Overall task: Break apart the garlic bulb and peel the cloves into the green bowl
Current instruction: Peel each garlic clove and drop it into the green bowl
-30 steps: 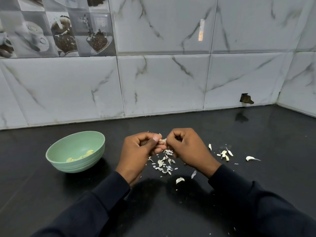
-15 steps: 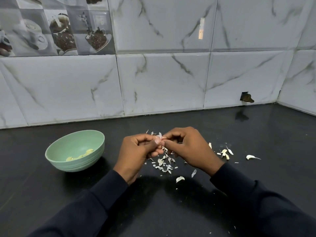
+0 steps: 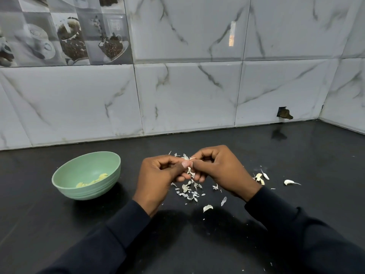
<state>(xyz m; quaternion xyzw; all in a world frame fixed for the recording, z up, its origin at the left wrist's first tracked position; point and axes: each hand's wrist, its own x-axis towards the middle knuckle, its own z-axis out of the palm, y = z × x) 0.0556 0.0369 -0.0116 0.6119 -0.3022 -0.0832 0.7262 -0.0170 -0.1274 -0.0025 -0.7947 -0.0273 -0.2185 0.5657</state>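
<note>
Above the black worktop [image 3: 59,224], both hands held one garlic clove [image 3: 191,172].
The worktop met a marble-patterned tiled wall [image 3: 187,95] behind. The green bowl [image 3: 88,191] stood on the worktop to the left of the hands, apart from them, with a few peeled cloves [image 3: 92,180] inside (pale yellow, near its front wall). The left hand [image 3: 158,178] and right hand [image 3: 223,171] met at the fingertips, each grip closed on the clove, fingers curled and thumbs pinching it. Torn skins [image 3: 187,189] lay scattered beneath the hands. Loose garlic pieces [image 3: 259,177] lay to the right, with a single clove [image 3: 289,182] farther out.
</note>
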